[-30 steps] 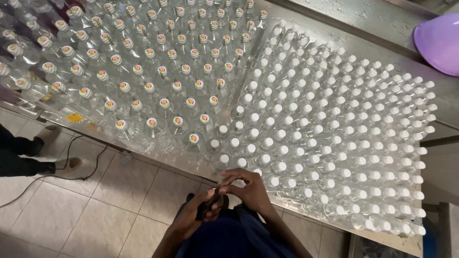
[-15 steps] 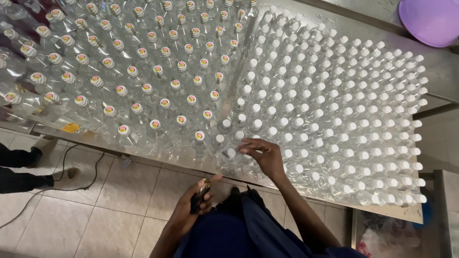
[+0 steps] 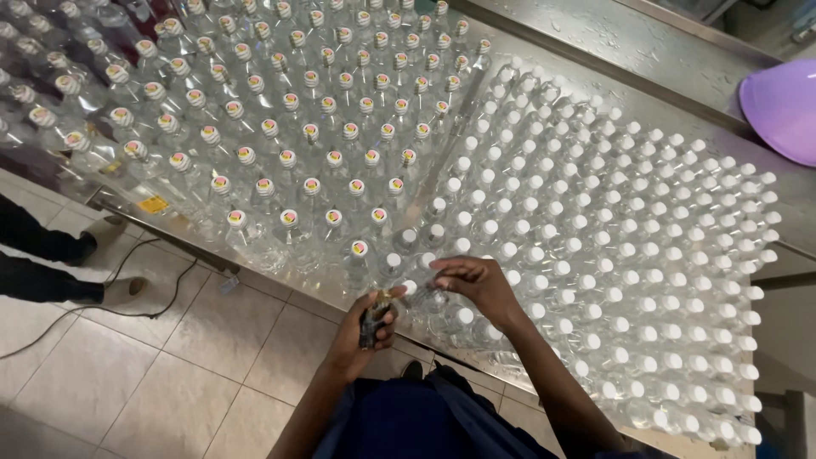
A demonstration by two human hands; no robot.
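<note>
My left hand (image 3: pixel 364 330) is closed around a small dark object (image 3: pixel 374 316) at the near edge of a steel table (image 3: pixel 595 51). My right hand (image 3: pixel 478 286) reaches over that edge, and its fingertips pinch the white cap of a clear plastic bottle (image 3: pixel 422 289) in the front row. Several clear bottles with white caps (image 3: pixel 612 229) fill the right part of the table. Several more bottles, whose caps bear round coloured stickers (image 3: pixel 280 127), fill the left part.
A purple plastic bowl (image 3: pixel 782 106) lies at the far right on the table. Another person's dark-clad legs and shoes (image 3: pixel 51 263) stand on the tiled floor at left, beside a black cable (image 3: pixel 127 293). A yellow tag (image 3: pixel 154 205) is stuck on the table's edge.
My left hand has come up from my lap to the table's edge with the dark object. My right hand has stayed at the front row of bottles.
</note>
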